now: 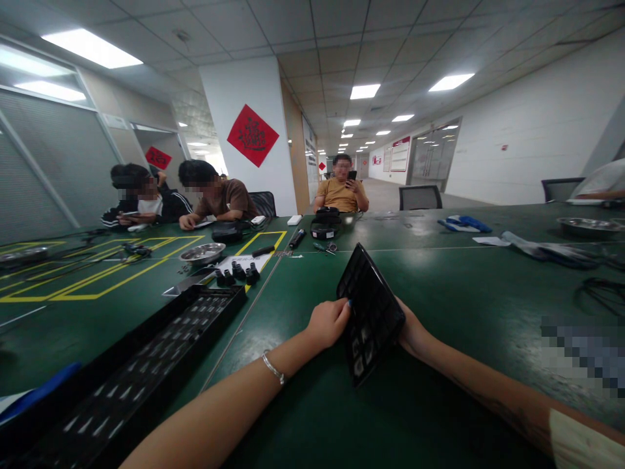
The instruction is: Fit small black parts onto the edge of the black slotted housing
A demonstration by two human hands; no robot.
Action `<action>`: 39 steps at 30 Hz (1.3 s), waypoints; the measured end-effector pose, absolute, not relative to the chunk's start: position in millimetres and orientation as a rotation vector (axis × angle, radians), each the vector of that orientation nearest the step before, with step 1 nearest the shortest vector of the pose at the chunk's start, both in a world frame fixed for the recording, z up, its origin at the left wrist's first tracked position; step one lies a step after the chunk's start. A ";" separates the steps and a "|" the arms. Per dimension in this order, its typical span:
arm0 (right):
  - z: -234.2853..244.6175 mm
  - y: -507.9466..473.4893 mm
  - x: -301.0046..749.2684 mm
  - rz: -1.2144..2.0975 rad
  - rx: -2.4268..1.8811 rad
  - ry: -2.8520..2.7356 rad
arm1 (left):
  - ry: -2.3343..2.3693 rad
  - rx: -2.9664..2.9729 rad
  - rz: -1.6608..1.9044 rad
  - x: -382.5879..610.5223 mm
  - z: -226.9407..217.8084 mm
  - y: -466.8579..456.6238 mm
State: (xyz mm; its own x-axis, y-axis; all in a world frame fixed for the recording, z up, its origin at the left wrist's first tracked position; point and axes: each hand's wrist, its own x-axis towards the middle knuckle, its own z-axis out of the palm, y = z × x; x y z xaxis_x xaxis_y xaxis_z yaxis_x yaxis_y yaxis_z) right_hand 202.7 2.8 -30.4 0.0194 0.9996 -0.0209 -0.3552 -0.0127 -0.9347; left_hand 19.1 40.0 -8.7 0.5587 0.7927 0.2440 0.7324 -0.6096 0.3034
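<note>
A black compartment tray (374,316) is tilted up on edge above the green table, its gridded face turned to the left. My right hand (413,329) grips it from behind at the right edge, with most of the fingers hidden. Several lower compartments hold pale or shiny pieces too unclear to name. My left hand (328,324), a silver bracelet on its wrist, is closed at the tray's face. A small blue spot shows at its fingertips; what they pinch, if anything, I cannot make out.
Left lies a long black tray (161,352) with rows of small pale pointed pieces. Beyond it are several black knob-like parts (239,273) and a metal bowl (202,253). A black case (325,225) sits ahead. People sit across the green table (303,280).
</note>
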 end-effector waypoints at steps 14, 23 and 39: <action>-32.8 5.6 203.5 1.344 -0.961 -0.913 | 1.298 2.587 0.531 19.3 -7.0 39.3; -32.7 4.6 203.9 1.366 -0.970 -0.907 | 1.354 2.523 0.522 19.8 -7.5 39.5; -33.8 4.3 204.6 1.356 -0.943 -0.923 | 1.284 2.598 0.565 18.4 -9.9 40.7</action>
